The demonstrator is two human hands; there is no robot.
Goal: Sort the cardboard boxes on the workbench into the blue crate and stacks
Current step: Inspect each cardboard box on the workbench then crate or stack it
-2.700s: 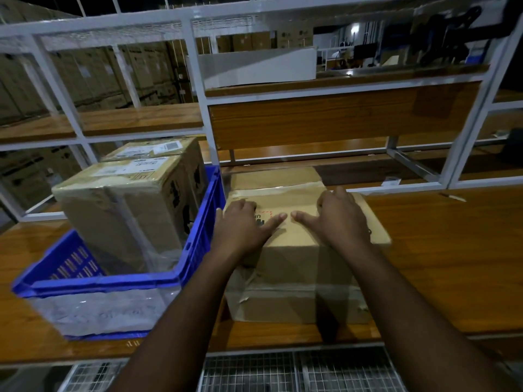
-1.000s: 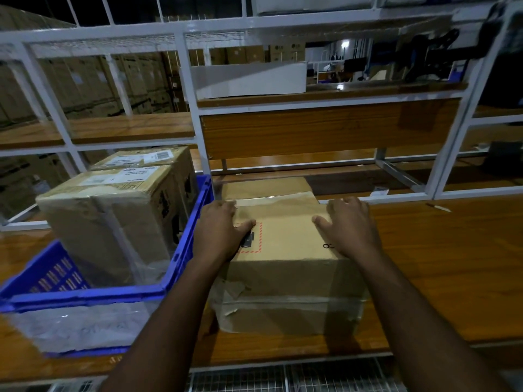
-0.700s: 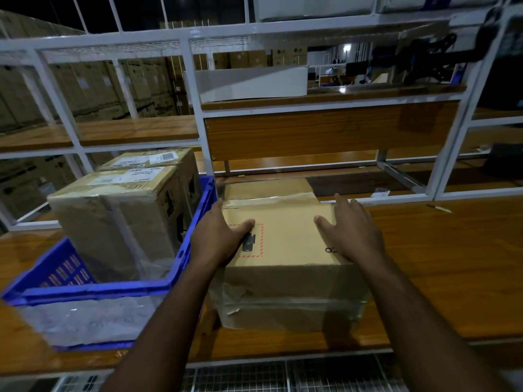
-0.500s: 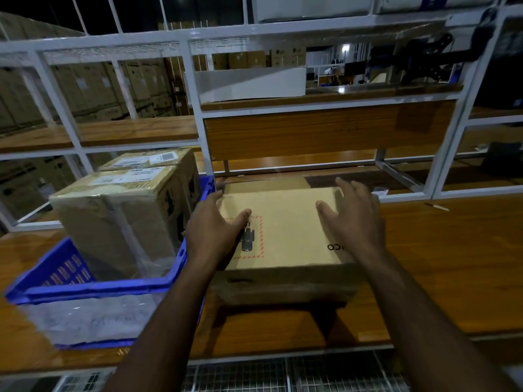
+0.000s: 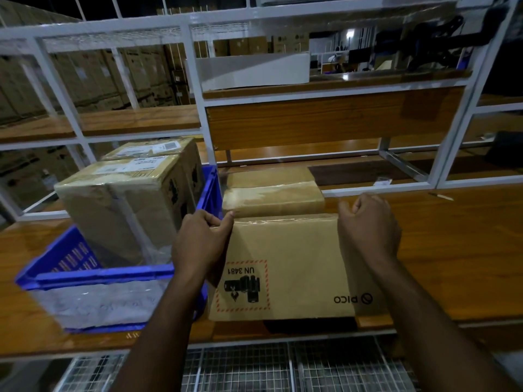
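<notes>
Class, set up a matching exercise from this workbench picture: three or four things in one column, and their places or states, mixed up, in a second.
1. PICO box
2. labelled boxes
3. taped box
4. white box

A. on the upper shelf
B. gripped by left hand and right hand
C. in the blue crate
D. on the bench behind the held box

Pairs: 1-B, 2-C, 3-D, 4-A

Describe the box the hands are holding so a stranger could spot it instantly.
On the wooden workbench, right of the blue plastic crate, is the brown cardboard box gripped by both hands. Unlike the box behind it, it bears a red-dashed UN 3481 label and PICO logo.
</notes>
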